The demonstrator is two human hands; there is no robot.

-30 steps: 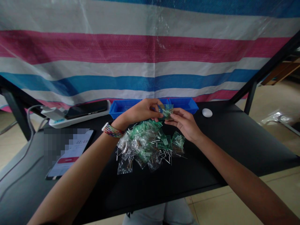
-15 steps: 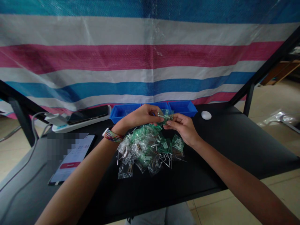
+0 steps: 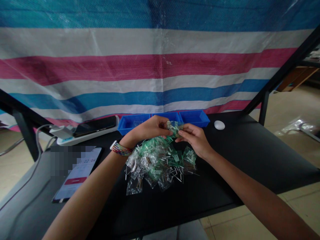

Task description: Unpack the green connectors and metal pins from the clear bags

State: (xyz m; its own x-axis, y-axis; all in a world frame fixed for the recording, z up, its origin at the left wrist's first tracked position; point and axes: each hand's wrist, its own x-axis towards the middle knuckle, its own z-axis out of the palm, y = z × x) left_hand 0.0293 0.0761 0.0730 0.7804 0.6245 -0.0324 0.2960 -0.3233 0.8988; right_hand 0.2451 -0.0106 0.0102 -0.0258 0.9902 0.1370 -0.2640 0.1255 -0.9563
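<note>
Both hands grip one small clear plastic bag with a greenish tint and small pale pieces inside. My left hand, with a braided band on its wrist, pinches the bag's left side. On the right side, the thumb and fingers of my right hand are closed on it. Below the hands lies a heap of small plastic bags, some green, some clear. Thin metal pins stick out or lie loose at its front right. The hands partly hide the held bag.
Blue bins stand in a row behind the hands. A white power strip with a dark phone on it is at the back left. Nearer lies a tablet-like screen. A white oval object sits right. A striped sheet hangs behind.
The fingers have shifted slightly on the held bag, and its upper part shows more between the hands. The view has tilted up a little; the heap looks unchanged.
</note>
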